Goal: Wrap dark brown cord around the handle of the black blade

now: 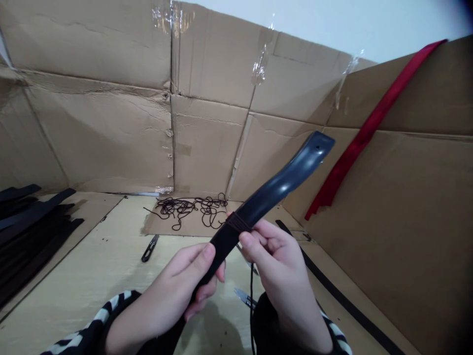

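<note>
My left hand (197,271) is wrapped round the lower part of a long black strip (275,190), held up at a slant. Its upper end is glossy and curved, with a small hole near the tip. Thin dark brown cord (239,222) is wound in several turns about its middle. At those turns, my right hand (275,251) has thumb and fingers closed on the cord; its index finger is near the strip. A loose length of cord hangs down below the right hand.
Tangled dark cords (192,209) lie on cardboard at the back. Thread snips (150,248) and a second pair (245,297) rest on the table. Black strips (33,241) are piled at left; another long strip (340,293) lies at right. Red cloth (364,133) hangs on the cardboard wall.
</note>
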Motion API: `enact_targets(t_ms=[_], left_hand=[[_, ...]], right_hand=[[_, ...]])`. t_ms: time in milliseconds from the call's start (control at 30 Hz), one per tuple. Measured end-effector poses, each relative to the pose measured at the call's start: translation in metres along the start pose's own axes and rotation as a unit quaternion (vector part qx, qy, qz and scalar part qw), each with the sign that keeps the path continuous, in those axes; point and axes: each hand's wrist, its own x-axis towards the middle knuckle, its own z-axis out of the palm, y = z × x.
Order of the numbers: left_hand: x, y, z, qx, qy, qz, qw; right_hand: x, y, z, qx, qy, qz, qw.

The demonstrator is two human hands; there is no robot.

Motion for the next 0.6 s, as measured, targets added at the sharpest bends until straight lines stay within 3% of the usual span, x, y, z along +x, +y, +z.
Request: enact_targets(t_ms=[167,267,400,533,600], left_hand=[[-0.001,0.002,0.003,0.039,0.051,-0.003,0.998],[-0.002,0.003,0.002,0.012,0.035,-0.008,0.999],[-0.003,0.003,-0.003,-0.090,-0.062,-0.086,0.990],[-0.007,-0.002,-0.007,-0.238,-0.207,-0.165,0.934],[-0.013,-0.009,-0.007,-0.265,-0.223,-0.173,0.922]], right_hand=[[0.000,-0.007,0.006,-0.031,0.011,0.016,0.999],[-0.001,-0.007,0.006,-0.035,0.017,0.010,0.999],[-0.003,-0.005,0.002,-0.007,0.006,0.003,1.000],[-0.003,0.002,0.004,0.070,-0.027,0.018,0.997],[-0.004,0.011,0.007,0.086,-0.012,0.036,0.996]])
